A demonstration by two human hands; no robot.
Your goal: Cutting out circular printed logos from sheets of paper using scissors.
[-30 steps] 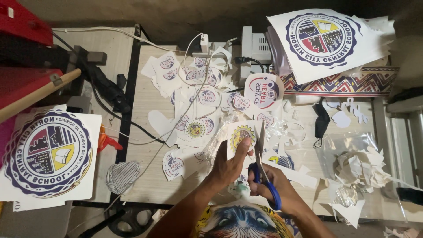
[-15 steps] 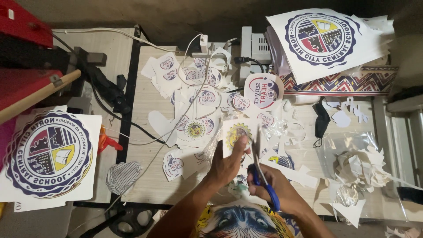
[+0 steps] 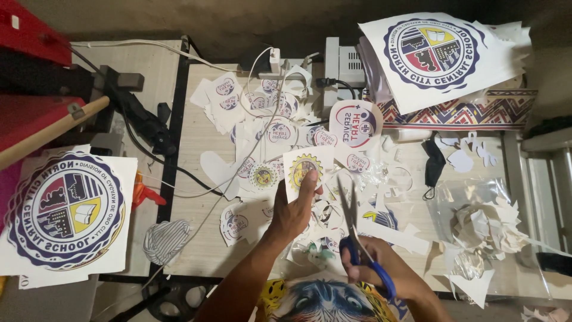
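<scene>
Above the left hand (image 3: 293,210), its grip pinches the printed sheet (image 3: 304,169).

Two hands show at six o'clock: the left hand (image 3: 293,211) and the right hand (image 3: 381,271). One pair of blue-handled scissors (image 3: 360,238). One small paper sheet with a yellow gear emblem (image 3: 304,170) at the centre. Two large round school-seal prints: one (image 3: 65,209) at nine o'clock, one (image 3: 432,45) at one o'clock. One dark face mask (image 3: 434,164) at three o'clock. One wooden handle (image 3: 47,132) at ten o'clock. One clear plastic bag of paper offcuts (image 3: 485,220) at four o'clock. The small round cut-out stickers (image 3: 277,131) strewn over the worktop (image 3: 196,238) overlap too much to count exactly; well over a dozen.
</scene>
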